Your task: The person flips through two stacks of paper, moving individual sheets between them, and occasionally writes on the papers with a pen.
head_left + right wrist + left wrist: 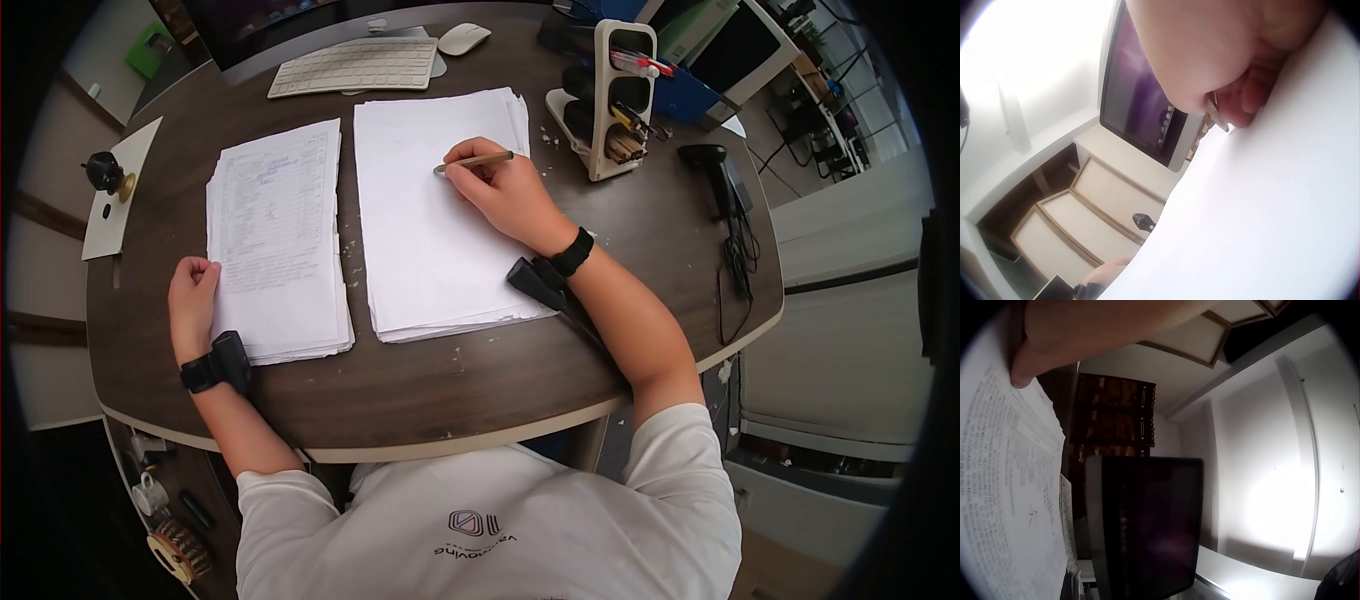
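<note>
In the head view my right hand (510, 195) pinches a slim brownish pen (490, 160) over the upper middle of a stack of blank white paper (430, 240). The tip of the pen (1218, 119) shows below the curled fingers in the right wrist view, close over the white sheet (1241, 206). My left hand (192, 305) rests at the left edge of a second stack, printed sheets (275, 220) with some blue handwriting near the top. Its fingers are loosely bent, and the thumb touches the paper's edge.
Behind the papers lie a white keyboard (355, 67) and a white mouse (464, 39), before a monitor (1154, 525). To the right stand a pen holder (602, 100) and a black barcode scanner (715, 175) with a coiled cable. Small white scraps dot the dark desk (400, 390).
</note>
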### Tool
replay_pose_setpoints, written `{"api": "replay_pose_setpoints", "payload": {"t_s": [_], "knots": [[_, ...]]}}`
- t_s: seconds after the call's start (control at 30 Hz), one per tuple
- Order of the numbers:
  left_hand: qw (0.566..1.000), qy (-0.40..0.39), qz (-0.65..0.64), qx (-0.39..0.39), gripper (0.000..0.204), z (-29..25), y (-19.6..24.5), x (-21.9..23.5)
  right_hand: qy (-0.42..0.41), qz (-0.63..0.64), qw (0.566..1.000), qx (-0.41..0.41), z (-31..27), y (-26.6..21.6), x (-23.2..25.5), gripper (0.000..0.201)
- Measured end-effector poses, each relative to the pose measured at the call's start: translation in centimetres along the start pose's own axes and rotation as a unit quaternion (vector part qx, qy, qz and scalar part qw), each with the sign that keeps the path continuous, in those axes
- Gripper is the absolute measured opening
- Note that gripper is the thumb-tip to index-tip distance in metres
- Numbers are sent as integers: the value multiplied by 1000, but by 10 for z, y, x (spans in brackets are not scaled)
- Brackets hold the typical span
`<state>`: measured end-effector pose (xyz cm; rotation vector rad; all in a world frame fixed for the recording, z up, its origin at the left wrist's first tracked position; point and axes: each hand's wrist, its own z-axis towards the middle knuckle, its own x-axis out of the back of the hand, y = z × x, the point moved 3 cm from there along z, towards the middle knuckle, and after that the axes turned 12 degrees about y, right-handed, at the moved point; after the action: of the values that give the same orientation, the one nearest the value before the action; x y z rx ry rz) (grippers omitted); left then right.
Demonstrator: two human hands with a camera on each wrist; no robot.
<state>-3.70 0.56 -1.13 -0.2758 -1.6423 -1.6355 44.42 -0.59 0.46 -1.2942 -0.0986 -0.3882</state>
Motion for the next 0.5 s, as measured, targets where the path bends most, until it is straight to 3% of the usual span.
{"api": "replay_pose_setpoints", "payload": {"t_s": [0.5], "knots": [[996,52,58,-34,21,-10,16,2,14,-105,994,24,0,-9,1,18]]}}
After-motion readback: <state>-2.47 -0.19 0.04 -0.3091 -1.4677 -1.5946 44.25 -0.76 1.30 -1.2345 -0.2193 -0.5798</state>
